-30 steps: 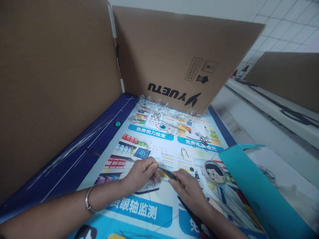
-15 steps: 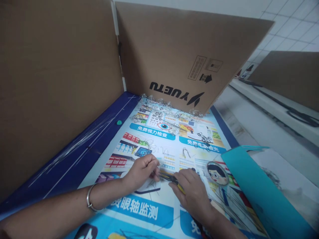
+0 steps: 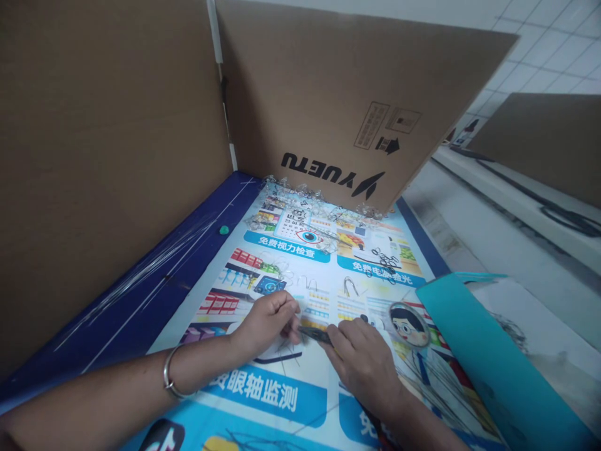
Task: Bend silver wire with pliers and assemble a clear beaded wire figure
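My left hand (image 3: 268, 321), with a silver bangle on its wrist, is closed in a pinch around what looks like a thin wire, barely visible at the fingertips. My right hand (image 3: 362, 357) is wrapped round a pair of pliers (image 3: 316, 334). Their dark jaws point left and meet the left fingertips; the palm covers the handles. Just beyond the hands lie a bent wire hook (image 3: 350, 287) and several wavy wire pieces (image 3: 305, 283). Loose straight wires lie below the left hand on the printed poster (image 3: 323, 369).
Cardboard panels (image 3: 328, 94) stand at the left and back. Clear wire-like pieces (image 3: 300, 191) line the back panel's foot, near a cluster of dark rings (image 3: 385, 260). Long wires (image 3: 154, 269) lie on the blue left border. A teal box (image 3: 493, 357) stands at right.
The pliers have turned in my right hand, so the yellow handle part seen before is now hidden. My left hand has stayed nearly still.
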`<state>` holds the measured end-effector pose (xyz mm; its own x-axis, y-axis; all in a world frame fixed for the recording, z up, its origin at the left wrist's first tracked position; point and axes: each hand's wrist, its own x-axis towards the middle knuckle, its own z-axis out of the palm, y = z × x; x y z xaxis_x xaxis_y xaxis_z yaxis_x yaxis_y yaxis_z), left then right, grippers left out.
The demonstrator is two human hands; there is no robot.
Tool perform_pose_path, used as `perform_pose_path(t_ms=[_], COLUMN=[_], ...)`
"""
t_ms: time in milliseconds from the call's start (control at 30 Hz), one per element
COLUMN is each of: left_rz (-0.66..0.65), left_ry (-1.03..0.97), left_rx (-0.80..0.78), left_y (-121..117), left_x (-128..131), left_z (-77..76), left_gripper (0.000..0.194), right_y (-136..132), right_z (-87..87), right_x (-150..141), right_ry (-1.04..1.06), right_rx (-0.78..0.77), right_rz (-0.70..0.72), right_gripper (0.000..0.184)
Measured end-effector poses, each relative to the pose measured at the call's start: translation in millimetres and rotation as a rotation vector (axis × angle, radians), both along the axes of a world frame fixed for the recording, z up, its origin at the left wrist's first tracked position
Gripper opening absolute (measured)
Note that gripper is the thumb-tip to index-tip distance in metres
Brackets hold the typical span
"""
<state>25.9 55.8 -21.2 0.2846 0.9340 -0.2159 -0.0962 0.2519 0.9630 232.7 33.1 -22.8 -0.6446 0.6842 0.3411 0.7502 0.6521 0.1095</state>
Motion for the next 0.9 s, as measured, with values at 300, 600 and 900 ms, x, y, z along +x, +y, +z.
perform_pose_path(t_ms=[300, 600, 900], left_rz=[0.003, -0.003, -0.011], left_ry=[-0.034, -0.045, -0.031], left_rx=[-0.063, -0.078, -0.054], left_y=[-0.7, -1.4, -1.4], left_x=[1.2, 1.9, 1.5], left_z=[-1.0, -2.2, -1.8], left_gripper=[0.027, 0.026, 0.023], right_y=[0.1, -0.2, 1.2], right_z=[2.7, -4.4, -5.7], right_x=[0.5, 2.4, 1.4], right_ry=[-0.009, 0.031, 0.077], right_rx=[0.035, 0.11, 0.045], right_rz=[0.044, 0.08, 0.078], right_gripper=[0.015, 0.012, 0.013])
